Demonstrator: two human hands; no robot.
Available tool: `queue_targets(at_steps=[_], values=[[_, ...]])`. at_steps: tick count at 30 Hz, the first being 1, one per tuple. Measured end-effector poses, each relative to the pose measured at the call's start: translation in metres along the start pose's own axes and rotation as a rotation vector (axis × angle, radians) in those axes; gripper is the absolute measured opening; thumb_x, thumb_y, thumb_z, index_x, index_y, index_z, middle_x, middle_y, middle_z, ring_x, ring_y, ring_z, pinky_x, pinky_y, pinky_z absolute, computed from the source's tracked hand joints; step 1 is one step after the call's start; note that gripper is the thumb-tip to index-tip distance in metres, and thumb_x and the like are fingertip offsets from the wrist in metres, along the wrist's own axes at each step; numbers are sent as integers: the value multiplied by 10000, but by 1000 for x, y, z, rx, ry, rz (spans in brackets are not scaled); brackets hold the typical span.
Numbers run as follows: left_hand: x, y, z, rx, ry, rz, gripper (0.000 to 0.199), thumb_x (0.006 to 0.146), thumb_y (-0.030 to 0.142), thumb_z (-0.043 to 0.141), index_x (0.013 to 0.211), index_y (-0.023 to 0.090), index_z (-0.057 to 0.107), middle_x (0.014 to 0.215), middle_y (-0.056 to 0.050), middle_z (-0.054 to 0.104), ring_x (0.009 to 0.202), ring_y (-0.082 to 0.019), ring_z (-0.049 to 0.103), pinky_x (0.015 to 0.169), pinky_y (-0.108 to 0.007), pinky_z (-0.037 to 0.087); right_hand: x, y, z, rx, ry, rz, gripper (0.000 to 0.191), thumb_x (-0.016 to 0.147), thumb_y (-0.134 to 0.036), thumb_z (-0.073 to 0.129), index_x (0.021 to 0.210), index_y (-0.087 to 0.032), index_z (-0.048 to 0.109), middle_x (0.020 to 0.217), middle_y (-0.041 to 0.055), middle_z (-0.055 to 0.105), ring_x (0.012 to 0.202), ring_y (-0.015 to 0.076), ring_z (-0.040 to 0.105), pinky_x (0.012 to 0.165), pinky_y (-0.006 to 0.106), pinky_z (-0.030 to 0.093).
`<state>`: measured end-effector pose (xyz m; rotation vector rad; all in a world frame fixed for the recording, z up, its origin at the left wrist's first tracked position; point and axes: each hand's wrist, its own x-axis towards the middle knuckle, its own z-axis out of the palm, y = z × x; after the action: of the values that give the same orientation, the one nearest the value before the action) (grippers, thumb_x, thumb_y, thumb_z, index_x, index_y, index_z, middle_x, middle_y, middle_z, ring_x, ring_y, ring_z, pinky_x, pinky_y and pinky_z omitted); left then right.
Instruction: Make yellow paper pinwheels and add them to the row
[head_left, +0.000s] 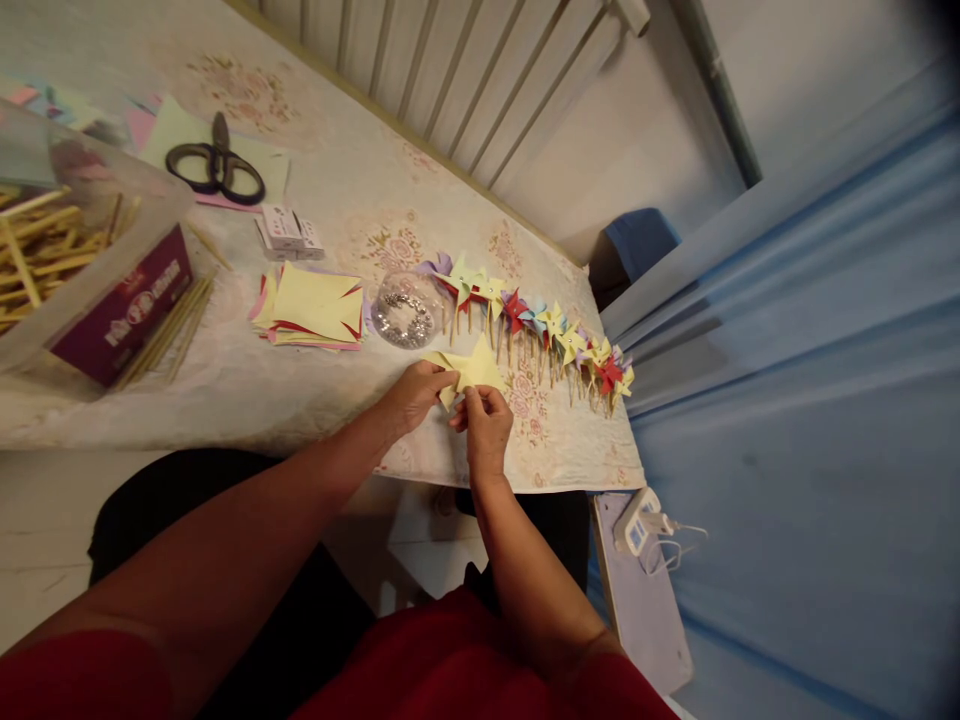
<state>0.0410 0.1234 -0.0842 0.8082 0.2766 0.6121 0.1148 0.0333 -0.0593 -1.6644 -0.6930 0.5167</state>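
A yellow paper pinwheel (pixel 484 368) with its points partly folded is held between both hands near the table's front edge. My left hand (pixel 421 393) pinches its left side between thumb and fingers. From the right, my right hand (pixel 487 415) has its fingertips closed on the lower middle of the paper; whether a pin is in them cannot be made out. Just behind the hands stands a round clear dish (pixel 407 310) of small shiny metal pieces. To its left lies a stack of cut paper squares (pixel 311 305), yellow on top, with slits at the corners.
Finished pinwheels on sticks (pixel 555 325) lie in a row at the right. Black-handled scissors (pixel 216 170) rest on coloured paper, near small white boxes (pixel 289 233). A plastic bin (pixel 161 215) of sticks is at the left; a power strip (pixel 637 520) sits below the table's right end.
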Motion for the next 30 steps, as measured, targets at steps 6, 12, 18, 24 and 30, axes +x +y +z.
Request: queue_targets(at_steps=[6,12,18,24,30], values=[[2,-5,-3,-19,75,12,192,696,305,684,646,129,626,583,-20,603,494,-119,536,493,-242,422,3,-2,4,-6,44,49,162,765,-344,609,705,-209,543,528,-65,598,392,118,564,390,210,394],[3,-5,-3,-18,96,-1,209,676,321,713,645,134,627,576,-12,613,472,-114,521,473,-244,407,5,-1,5,-9,53,71,134,735,-308,605,682,-216,524,502,-71,593,382,121,563,378,203,386],[5,-8,-3,-20,91,-5,224,669,331,719,613,144,609,548,-7,592,455,-111,510,456,-244,392,7,2,5,-25,53,92,123,726,-305,595,681,-222,517,481,-73,586,388,131,573,378,205,394],[3,-5,-1,-11,88,-14,199,634,311,727,614,145,619,544,-4,590,445,-113,504,449,-249,391,7,0,4,-42,35,89,127,727,-308,595,677,-223,514,476,-77,578,380,125,557,384,206,394],[1,-2,0,-3,82,-32,166,666,294,701,618,159,615,549,-3,594,449,-123,513,461,-253,401,7,-1,4,-58,36,89,127,733,-303,589,673,-222,513,480,-75,573,393,119,553,395,205,393]])
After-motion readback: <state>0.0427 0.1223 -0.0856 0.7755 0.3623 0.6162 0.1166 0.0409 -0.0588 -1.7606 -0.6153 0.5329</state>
